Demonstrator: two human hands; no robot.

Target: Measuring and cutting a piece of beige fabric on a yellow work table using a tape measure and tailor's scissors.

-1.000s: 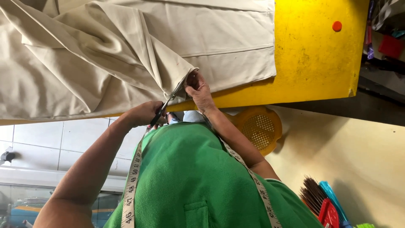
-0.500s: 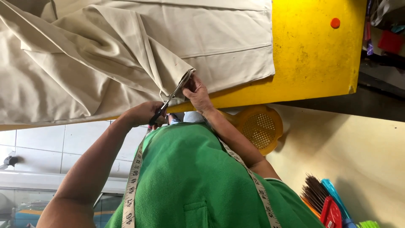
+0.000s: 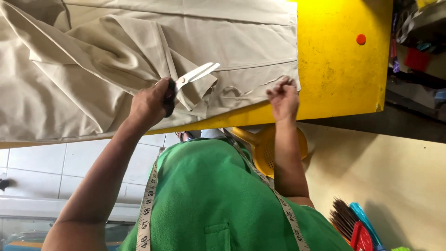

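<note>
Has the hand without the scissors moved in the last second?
Yes. The right hand has slid rightward along the beige cloth, away from the silver scissors, toward the round orange dot on the yellow table.

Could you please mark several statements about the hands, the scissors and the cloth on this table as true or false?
1. The left hand grips the black-handled metal scissors. True.
2. The scissors' blades lie over the beige woven cloth. True.
3. The right hand rests on the bare yellow table top, well away from the cloth. False: its fingers pinch the cloth's edge near the corner.
4. The white measuring tape lies stretched flat across the cloth. False: it hangs down both sides of the green shirt.
</note>
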